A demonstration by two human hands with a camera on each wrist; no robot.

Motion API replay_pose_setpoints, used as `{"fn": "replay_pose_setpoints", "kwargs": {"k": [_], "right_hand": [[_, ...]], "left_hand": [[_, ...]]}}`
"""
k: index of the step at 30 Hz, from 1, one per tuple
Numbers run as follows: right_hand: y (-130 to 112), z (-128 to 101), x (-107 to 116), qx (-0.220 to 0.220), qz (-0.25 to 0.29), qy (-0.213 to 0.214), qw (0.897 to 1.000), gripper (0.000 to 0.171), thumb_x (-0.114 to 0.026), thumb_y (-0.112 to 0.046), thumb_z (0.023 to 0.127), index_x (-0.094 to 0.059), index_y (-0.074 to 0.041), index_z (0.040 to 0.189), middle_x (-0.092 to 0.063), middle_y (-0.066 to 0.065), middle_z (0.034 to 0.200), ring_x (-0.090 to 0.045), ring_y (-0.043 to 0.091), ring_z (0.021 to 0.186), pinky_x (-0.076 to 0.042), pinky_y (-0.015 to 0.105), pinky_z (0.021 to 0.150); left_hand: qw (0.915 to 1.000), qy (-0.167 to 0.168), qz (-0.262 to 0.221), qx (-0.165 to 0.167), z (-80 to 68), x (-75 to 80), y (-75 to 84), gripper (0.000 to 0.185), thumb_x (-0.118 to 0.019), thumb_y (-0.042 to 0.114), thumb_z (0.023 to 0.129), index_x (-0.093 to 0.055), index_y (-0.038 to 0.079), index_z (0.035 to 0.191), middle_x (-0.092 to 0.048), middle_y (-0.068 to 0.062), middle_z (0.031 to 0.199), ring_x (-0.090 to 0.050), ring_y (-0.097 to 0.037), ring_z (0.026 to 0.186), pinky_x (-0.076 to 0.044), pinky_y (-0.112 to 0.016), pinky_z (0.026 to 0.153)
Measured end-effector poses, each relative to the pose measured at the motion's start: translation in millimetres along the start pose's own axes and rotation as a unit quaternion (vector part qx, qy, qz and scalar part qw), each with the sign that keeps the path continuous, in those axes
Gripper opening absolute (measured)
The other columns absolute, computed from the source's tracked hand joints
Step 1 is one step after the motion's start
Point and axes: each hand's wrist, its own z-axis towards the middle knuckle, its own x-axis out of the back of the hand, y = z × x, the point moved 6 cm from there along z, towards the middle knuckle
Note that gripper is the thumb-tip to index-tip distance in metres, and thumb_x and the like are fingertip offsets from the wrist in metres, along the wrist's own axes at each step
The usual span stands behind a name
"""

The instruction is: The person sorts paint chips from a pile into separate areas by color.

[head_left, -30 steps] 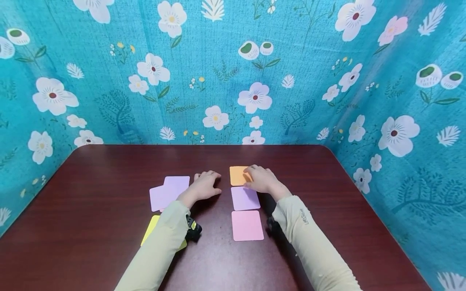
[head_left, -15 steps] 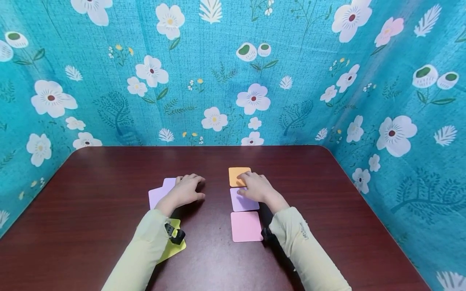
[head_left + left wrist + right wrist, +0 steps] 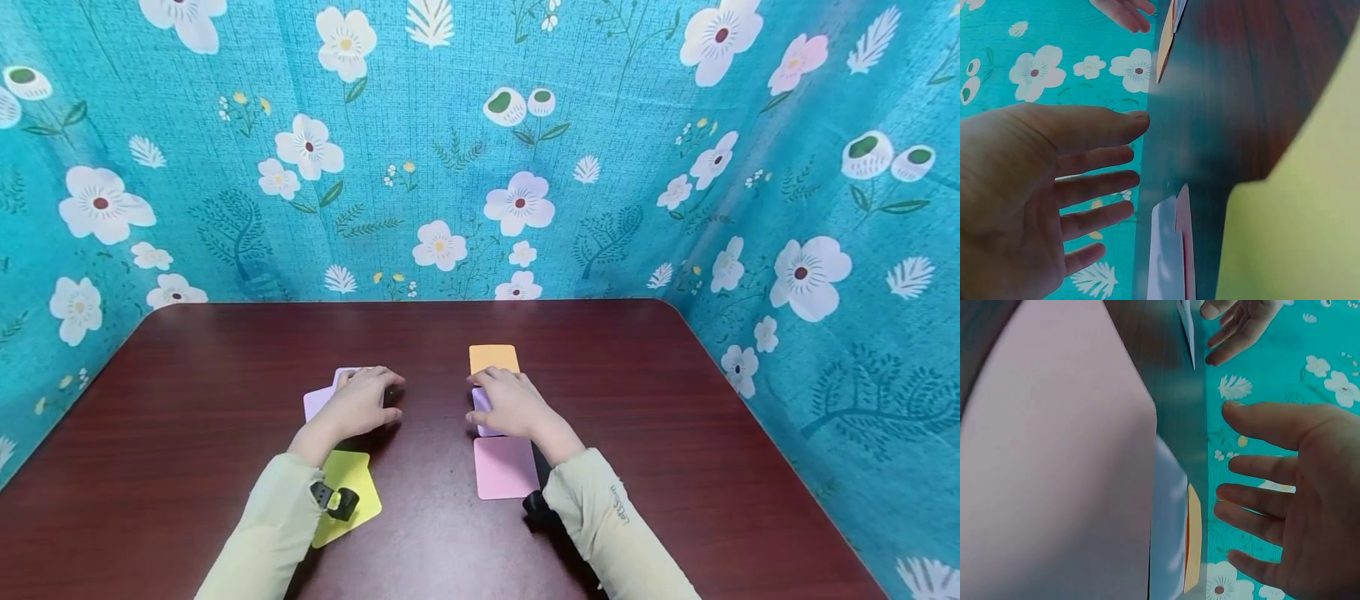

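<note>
My left hand (image 3: 356, 406), fingers extended and holding nothing, hovers over overlapping lilac cards (image 3: 317, 403) left of the table's middle. A pink card (image 3: 1189, 262) shows beside them in the left wrist view. Closer to me, beneath the left wrist, is a yellow card (image 3: 356, 477). My right hand (image 3: 513, 406) is over a column of square cards, partly hiding another lilac card (image 3: 482, 410). Its fingers are loosely spread with nothing between them. Beyond the fingers lies an orange card (image 3: 492, 356); on the near side is a pink card (image 3: 506, 468).
The cards lie on a dark red-brown table (image 3: 187, 417) with rounded far corners. A teal flowered cloth (image 3: 420, 125) hangs behind it and along both sides. Each wrist wears a small black camera, such as the left one (image 3: 343, 503).
My left hand has moved left, over the lilac cards, and its arm now uncovers more of the yellow card. My right hand has drawn back from the orange card to the lilac one.
</note>
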Motion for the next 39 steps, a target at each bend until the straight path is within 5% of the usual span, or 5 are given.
{"fn": "replay_pose_setpoints", "kwargs": {"k": [15,27,39], "right_hand": [[-32,-11,-7,0.042,-0.018,-0.022,0.999,0.057,-0.064,-0.041,0.078,-0.052,-0.012,0.125,-0.052,0.002,0.125,-0.043,0.02,0.123,-0.031,0.045,0.099],[-58,-13,-13,0.068,-0.047,-0.023,0.996,0.056,-0.062,-0.045,0.078,-0.053,-0.015,0.124,-0.054,0.0,0.121,-0.049,0.018,0.113,-0.036,0.04,0.093],[-77,-11,-21,0.081,-0.055,-0.038,0.994,0.056,-0.062,-0.047,0.079,-0.052,-0.016,0.124,-0.055,-0.001,0.12,-0.05,0.017,0.114,-0.035,0.039,0.097]], "left_hand": [[0.9996,0.023,0.017,-0.008,-31.3,9.6,-13.0,0.04,-0.072,0.02,0.071,-0.063,0.008,0.107,-0.062,-0.007,0.106,-0.056,-0.026,0.097,-0.028,-0.052,0.083],[0.9987,0.023,0.044,0.002,-51.5,18.4,-19.9,0.043,-0.078,0.021,0.063,-0.064,0.008,0.101,-0.061,-0.006,0.098,-0.055,-0.027,0.096,-0.029,-0.052,0.082],[0.9995,-0.024,0.02,0.009,-75.2,16.9,-29.4,0.05,-0.082,0.031,0.054,-0.063,0.013,0.097,-0.055,0.002,0.094,-0.05,-0.017,0.086,-0.025,-0.046,0.077]]}}
